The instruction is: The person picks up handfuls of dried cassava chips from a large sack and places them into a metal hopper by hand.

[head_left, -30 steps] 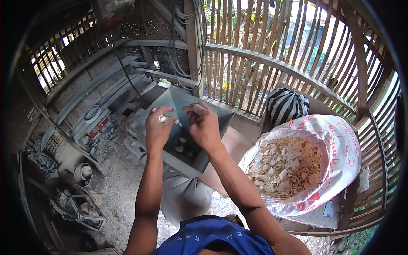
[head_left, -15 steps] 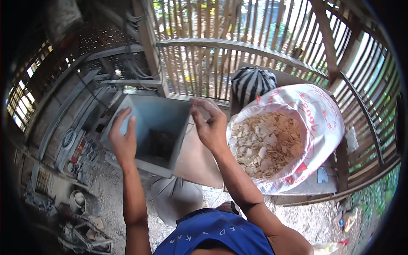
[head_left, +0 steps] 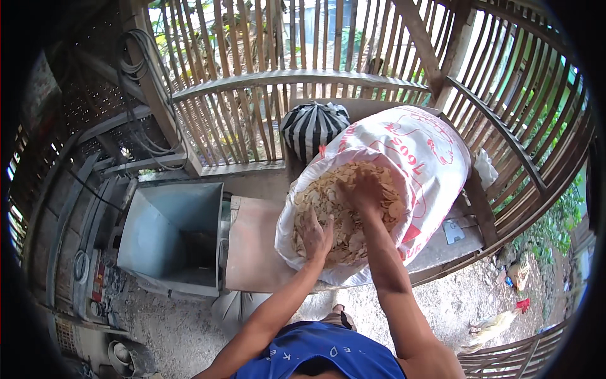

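Note:
Both my hands reach into a big white woven sack (head_left: 435,142) with red print, lying tilted with its mouth toward me. Thin, pale dried chips (head_left: 341,243) fill it to near the rim. My left hand (head_left: 317,237) rests on the chips near the front of the mouth, thumb held apart from the fingers. Deeper in, my right hand (head_left: 364,189) presses down into the chips with its thumb spread; its fingertips are partly hidden. To the left stands a grey-blue metal hopper (head_left: 142,237) with sloping walls and a dark opening at the bottom.
A flat tan board (head_left: 255,243) lies between hopper and sack. Behind the sack sits a black-and-white striped bundle (head_left: 314,129). A slatted fence (head_left: 265,82) runs along the back. A pale sack (head_left: 237,306) stands beneath the board. A white chicken (head_left: 499,325) walks at the lower right.
My hands have moved right, from above the hopper into the mouth of the chip sack. The view has swung to the right.

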`<state>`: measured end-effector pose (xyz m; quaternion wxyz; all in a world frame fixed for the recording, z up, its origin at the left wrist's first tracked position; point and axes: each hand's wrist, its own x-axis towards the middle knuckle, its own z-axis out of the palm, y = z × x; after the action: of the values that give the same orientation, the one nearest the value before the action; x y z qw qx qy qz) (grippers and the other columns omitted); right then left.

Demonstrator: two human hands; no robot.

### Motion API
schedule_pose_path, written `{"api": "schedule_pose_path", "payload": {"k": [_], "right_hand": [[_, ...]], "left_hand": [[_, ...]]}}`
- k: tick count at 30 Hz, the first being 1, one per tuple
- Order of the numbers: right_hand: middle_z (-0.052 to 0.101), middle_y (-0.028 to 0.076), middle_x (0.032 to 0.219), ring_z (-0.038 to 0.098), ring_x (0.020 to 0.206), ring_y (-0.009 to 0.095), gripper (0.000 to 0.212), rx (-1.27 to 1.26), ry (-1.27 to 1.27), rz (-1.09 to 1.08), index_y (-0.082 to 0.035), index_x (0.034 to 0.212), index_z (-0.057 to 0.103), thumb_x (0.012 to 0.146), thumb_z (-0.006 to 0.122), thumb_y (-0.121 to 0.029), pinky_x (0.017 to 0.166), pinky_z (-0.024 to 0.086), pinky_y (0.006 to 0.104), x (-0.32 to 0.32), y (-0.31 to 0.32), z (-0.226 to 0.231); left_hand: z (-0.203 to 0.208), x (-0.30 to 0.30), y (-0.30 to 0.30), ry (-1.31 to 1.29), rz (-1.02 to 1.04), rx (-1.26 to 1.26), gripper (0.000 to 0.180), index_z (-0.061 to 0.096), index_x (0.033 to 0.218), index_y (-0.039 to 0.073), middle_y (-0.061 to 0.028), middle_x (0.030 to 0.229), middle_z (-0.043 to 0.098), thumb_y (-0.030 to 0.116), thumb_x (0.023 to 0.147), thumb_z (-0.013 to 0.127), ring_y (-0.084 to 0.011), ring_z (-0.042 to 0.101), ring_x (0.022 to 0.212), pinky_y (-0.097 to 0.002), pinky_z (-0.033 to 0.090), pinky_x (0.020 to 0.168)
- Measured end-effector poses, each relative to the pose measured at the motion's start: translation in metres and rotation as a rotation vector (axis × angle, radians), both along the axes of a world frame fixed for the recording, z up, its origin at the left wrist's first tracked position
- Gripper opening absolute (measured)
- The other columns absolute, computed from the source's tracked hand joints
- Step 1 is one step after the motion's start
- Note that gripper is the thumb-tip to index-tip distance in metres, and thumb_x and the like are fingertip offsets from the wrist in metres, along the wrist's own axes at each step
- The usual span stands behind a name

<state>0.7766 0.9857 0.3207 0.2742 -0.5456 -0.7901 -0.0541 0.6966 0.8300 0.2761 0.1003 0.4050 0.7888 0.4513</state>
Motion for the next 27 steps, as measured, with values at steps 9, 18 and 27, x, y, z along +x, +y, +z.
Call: {"api": "schedule_pose_path", "payload": {"k": [9,18,27], "right_hand": [[0.062,0.02,0.118,0.057,0.112,0.046,0.061,-0.182,0.09,0.167,-0.012,0.119,0.066,0.085,0.059,-0.063,0.088,0.05,0.0571,-0.014,-0.051,0.008],[0.066,0.027,0.107,0.065,0.1,0.042,0.053,-0.289,0.626,0.217,-0.002,0.117,0.067,0.089,0.064,-0.047,0.086,0.051,0.0476,-0.01,-0.088,0.027],[0.064,0.016,0.098,0.062,0.086,0.025,0.029,-0.156,1.117,0.408,0.002,0.106,0.067,0.09,0.069,-0.022,0.075,0.048,0.036,-0.02,-0.099,0.048]], "left_hand": [[-0.013,-0.013,0.07,-0.315,0.056,0.389,0.061,0.054,0.136,-0.004,-0.0295,0.139,0.051,0.047,0.104,0.042,-0.045,0.046,0.129,-0.0486,0.034,0.111],[0.013,0.013,0.05,-0.674,0.038,0.684,0.04,0.065,0.122,-0.003,-0.0171,0.122,0.061,0.032,0.103,0.055,-0.0286,0.055,0.118,-0.0394,0.042,0.103],[0.105,0.015,0.015,-0.415,-0.07,0.891,0.03,0.069,0.119,-0.002,-0.0159,0.125,0.06,0.018,0.098,0.064,-0.0276,0.055,0.118,-0.0386,0.043,0.103]]}}
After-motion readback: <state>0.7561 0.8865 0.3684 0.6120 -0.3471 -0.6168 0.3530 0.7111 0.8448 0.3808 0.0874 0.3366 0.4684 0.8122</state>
